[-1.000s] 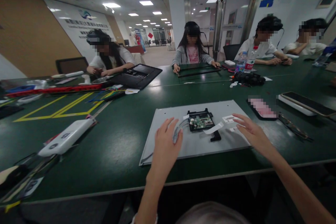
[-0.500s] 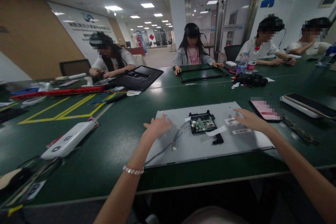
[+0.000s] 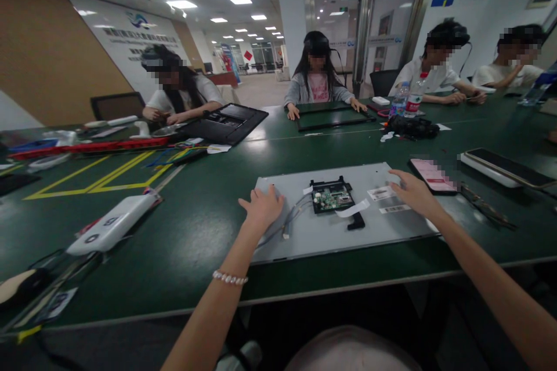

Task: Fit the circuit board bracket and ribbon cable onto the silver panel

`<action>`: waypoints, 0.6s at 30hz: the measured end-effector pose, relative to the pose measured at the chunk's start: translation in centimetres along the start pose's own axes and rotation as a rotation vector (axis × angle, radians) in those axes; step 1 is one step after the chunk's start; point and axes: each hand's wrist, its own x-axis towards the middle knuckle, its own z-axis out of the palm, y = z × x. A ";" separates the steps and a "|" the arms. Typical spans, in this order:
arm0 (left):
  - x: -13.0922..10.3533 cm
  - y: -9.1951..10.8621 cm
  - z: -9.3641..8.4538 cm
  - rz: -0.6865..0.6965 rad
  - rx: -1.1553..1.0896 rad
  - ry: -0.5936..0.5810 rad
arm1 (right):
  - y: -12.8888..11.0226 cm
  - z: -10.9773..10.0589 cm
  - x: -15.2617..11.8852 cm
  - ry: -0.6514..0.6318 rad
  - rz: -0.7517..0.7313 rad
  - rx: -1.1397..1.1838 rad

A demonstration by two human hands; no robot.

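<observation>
A flat grey display panel (image 3: pixel 300 243) lies on the table in front of me. Mounted near its middle are a green circuit board (image 3: pixel 333 197) in a black bracket and a white strip hanging off it. Grey cables (image 3: pixel 289 221) run from the board toward the panel's lower left. My left hand (image 3: pixel 264 207) is at the panel's left edge, palm down with fingers spread. On the opposite side, my right hand (image 3: pixel 413 191) is at the right edge near two white labels, its fingers apart. Whether either hand presses on the panel I cannot tell.
Right of the panel lie a phone (image 3: pixel 433 175), a dark phone on a white block (image 3: pixel 507 168) and a dark cord (image 3: pixel 487 206). A white device (image 3: pixel 113 223) with cables is at left. Across the table, a person's hands rest on a black frame (image 3: pixel 337 126); other people sit around.
My view has shifted slightly. My right hand has come closer to the panel's right edge; my left hand stays at the left edge with fingers still spread.
</observation>
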 end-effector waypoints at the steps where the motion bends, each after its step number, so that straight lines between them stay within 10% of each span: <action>1: 0.0 -0.1 0.0 0.001 -0.001 0.004 | 0.1 0.0 -0.1 0.005 0.008 0.010; 18: 0.3 -1.9 -0.1 -0.098 0.042 0.045 | -0.1 1.2 -0.3 -0.049 0.056 0.258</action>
